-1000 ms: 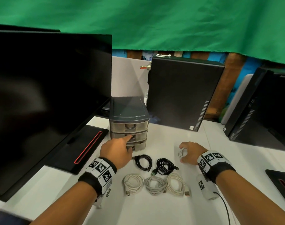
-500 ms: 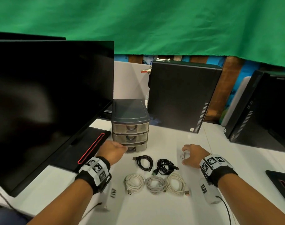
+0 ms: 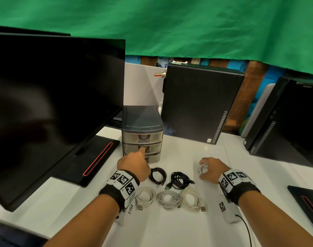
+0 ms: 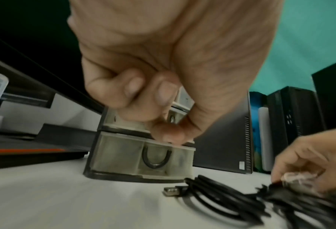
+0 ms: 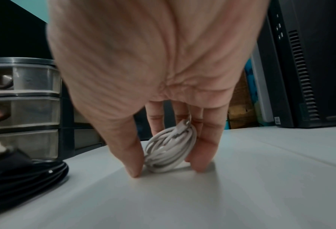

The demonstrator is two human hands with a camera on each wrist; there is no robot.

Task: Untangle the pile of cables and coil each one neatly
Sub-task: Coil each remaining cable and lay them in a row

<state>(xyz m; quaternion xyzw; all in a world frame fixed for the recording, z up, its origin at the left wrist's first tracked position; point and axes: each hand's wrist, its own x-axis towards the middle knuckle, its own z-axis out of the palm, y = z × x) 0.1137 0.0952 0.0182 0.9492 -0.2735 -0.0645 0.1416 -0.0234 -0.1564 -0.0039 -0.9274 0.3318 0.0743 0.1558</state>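
Small white coil [image 5: 170, 151] stands on edge on the worktop [image 3: 214, 152], right of the five finished coils; right hand [image 3: 211, 169] brackets it, fingers [image 5: 203, 148] extended with tips on the surface, thumb on one side and the rest on the other, so it is lightly pinched, not lifted. Two black coils [image 3: 180, 180] and three pale coils [image 3: 169, 199] lie flat in two rows, apart from one another. Change: left hand [image 3: 134, 165], at the bottom drawer half a second ago, now has its forefinger at the middle drawer handle [image 3: 143, 148] of the drawer unit [image 3: 142, 120], other fingers curled in; pull or push cannot be told. Judgement: coiling looks essentially done; the last coil is probably bound for that drawer.
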